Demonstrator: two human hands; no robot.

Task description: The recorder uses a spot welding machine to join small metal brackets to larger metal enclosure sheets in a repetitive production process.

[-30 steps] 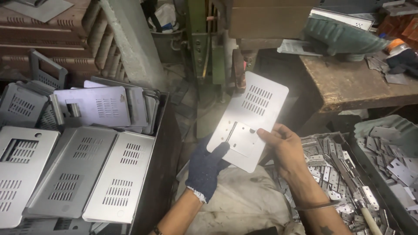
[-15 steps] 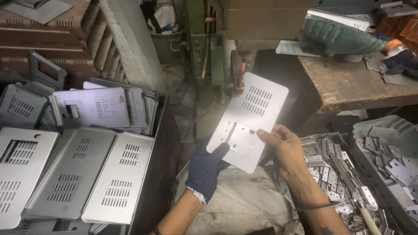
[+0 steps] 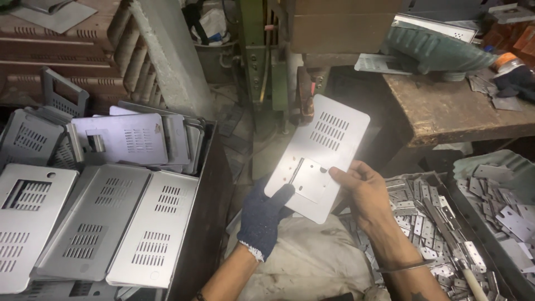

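Both hands on slotted metal plate (image 3: 320,159), held tilted in mid-air ahead of green press machine (image 3: 266,61). Left hand (image 3: 263,217), dark knit glove, thumb up on plate's lower left edge, fingers behind. Right hand (image 3: 365,192), bare, pinching lower right edge, thumb on square cut-out. Left: bin (image 3: 209,184) stacked with similar vented plates (image 3: 106,217). Right: tray of small hinges (image 3: 429,223). Wooden tabletop (image 3: 451,108) behind, upper right.

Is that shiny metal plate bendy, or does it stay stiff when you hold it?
Probably stiff: the plate stays flat though the left hand and right hand grip only its lower edge. Likely light, being thin and slotted. Its smooth, shiny face may be slippery.
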